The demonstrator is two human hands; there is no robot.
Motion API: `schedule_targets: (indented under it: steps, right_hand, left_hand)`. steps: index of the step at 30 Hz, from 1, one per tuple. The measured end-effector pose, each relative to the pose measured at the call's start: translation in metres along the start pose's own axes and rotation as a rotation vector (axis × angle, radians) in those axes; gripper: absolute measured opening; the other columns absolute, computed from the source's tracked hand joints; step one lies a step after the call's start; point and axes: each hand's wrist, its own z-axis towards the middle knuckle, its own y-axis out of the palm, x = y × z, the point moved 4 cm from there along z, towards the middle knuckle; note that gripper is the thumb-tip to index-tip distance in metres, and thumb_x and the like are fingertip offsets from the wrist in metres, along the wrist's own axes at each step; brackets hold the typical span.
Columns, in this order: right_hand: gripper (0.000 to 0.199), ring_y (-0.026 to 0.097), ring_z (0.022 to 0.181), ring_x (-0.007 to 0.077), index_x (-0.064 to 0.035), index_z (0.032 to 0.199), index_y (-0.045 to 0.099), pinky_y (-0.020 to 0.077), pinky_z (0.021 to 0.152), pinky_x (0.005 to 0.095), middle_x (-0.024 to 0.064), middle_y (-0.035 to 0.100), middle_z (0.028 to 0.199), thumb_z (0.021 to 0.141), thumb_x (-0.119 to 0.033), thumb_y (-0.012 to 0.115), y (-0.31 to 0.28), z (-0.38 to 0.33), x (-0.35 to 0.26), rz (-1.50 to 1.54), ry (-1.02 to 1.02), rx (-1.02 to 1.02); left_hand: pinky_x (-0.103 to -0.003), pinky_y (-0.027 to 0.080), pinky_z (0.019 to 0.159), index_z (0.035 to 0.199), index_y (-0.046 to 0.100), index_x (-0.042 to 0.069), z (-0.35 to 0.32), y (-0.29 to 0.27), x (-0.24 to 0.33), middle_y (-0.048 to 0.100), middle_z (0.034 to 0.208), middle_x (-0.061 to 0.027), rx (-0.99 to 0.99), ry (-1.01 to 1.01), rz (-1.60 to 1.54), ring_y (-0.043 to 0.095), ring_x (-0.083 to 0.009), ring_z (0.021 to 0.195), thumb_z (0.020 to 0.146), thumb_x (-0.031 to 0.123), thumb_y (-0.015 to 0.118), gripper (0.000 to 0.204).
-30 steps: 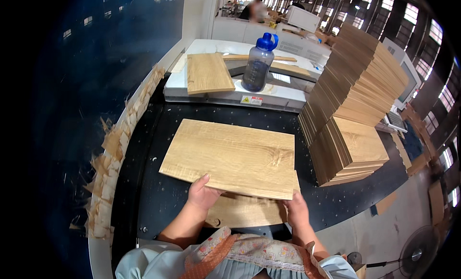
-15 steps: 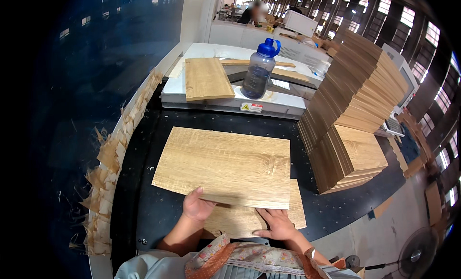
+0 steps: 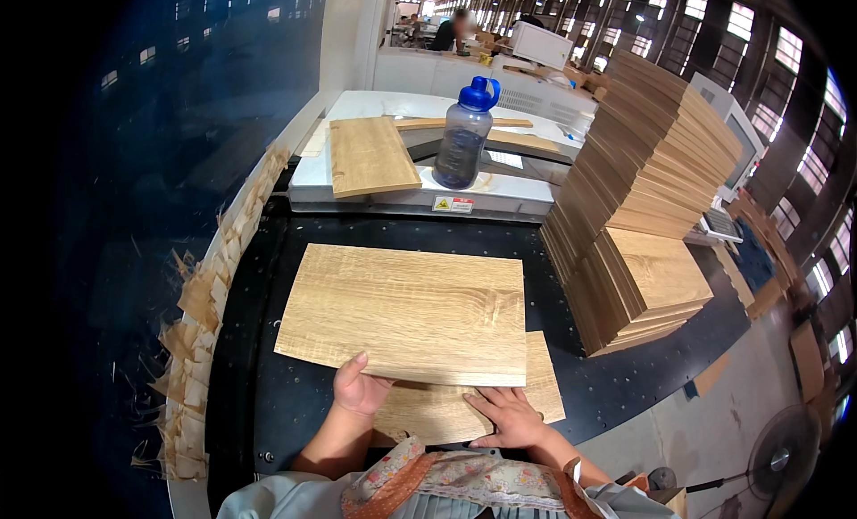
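From the head view, a pale oak-grain board (image 3: 406,314) lies flat on the black table (image 3: 268,340), long axis running left to right. The left hand (image 3: 357,390) grips its near edge; the right hand (image 3: 509,416) rests open-palmed on a second board (image 3: 446,412) beneath it. To the right stand leaning board stacks (image 3: 643,207); a blue-capped bottle (image 3: 462,135) stands far behind.

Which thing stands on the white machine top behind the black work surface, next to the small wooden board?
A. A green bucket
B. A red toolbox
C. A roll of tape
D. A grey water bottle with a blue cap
D: a grey water bottle with a blue cap stands upright on the white machine top, just to the right of the small wooden board.
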Motion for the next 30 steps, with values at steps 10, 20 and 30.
schedule_targets:
  steps: [10, 20, 30]
  right_hand:
    - [0.085, 0.028, 0.132, 0.0351, -0.0162, 0.135, 0.044, 0.0132, 0.105, 0.0602, 0.0132, 0.040, 0.138, 0.066, -0.061, 0.068, 0.000, 0.000, -0.002, -0.045, -0.035, 0.060]
    - [0.078, 0.041, 0.125, 0.0308, -0.0145, 0.130, 0.051, 0.0187, 0.107, 0.0512, 0.0112, 0.050, 0.129, 0.065, -0.054, 0.071, -0.013, 0.013, -0.005, -0.031, -0.072, 0.136]
    - [0.069, 0.049, 0.117, 0.0293, -0.0125, 0.125, 0.055, 0.0205, 0.107, 0.0490, 0.0103, 0.058, 0.119, 0.070, -0.051, 0.069, -0.014, 0.014, -0.003, 0.051, -0.068, 0.148]
  left_hand:
    - [-0.047, 0.044, 0.096, 0.136, 0.033, 0.003, -0.001, 0.004, 0.002, 0.049, 0.130, -0.0155, 0.020, 0.012, -0.034, 0.050, -0.0316, 0.117, 0.082, 0.018, 0.058, 0.062]
    - [-0.048, 0.044, 0.097, 0.138, 0.030, 0.002, 0.001, 0.005, 0.003, 0.046, 0.132, -0.0175, -0.011, 0.014, -0.095, 0.049, -0.0330, 0.119, 0.083, 0.015, 0.056, 0.062]
    - [-0.049, 0.043, 0.098, 0.138, 0.029, 0.002, 0.000, 0.000, 0.003, 0.046, 0.133, -0.0180, -0.018, -0.002, -0.147, 0.048, -0.0334, 0.120, 0.084, 0.012, 0.055, 0.061]
